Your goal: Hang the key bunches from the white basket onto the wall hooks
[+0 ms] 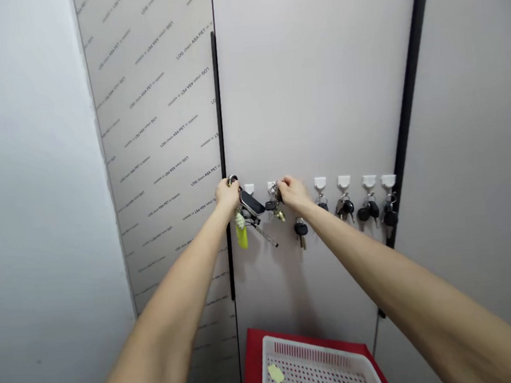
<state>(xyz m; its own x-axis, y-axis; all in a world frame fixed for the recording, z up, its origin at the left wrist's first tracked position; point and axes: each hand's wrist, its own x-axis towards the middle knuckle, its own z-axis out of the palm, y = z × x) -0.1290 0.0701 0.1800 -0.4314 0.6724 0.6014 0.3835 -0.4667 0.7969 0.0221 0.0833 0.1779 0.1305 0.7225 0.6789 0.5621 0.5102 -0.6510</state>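
Note:
My left hand point(228, 195) is closed on a key bunch, with its metal ring point(232, 180) showing above the fingers. From this bunch hang a black key fob point(252, 202), a yellow-green tag point(242, 237) and a thin strap point(266, 236). The leftmost white hook point(249, 188) is just beside it. My right hand point(293, 193) pinches a second key bunch point(277, 203) in front of another white hook point(271, 185); whether its ring still sits on that hook I cannot tell. Below my right wrist hangs a black-headed key point(301, 229), its hook hidden by the hand.
Several more key bunches point(345, 207) hang from white hooks point(369, 181) to the right on a pale cabinet door point(317, 79). Long black handles point(218, 111) run along the door edges. Below, a white perforated basket point(313, 342) holding a yellow note point(275, 373) stands on a red surface point(251, 359).

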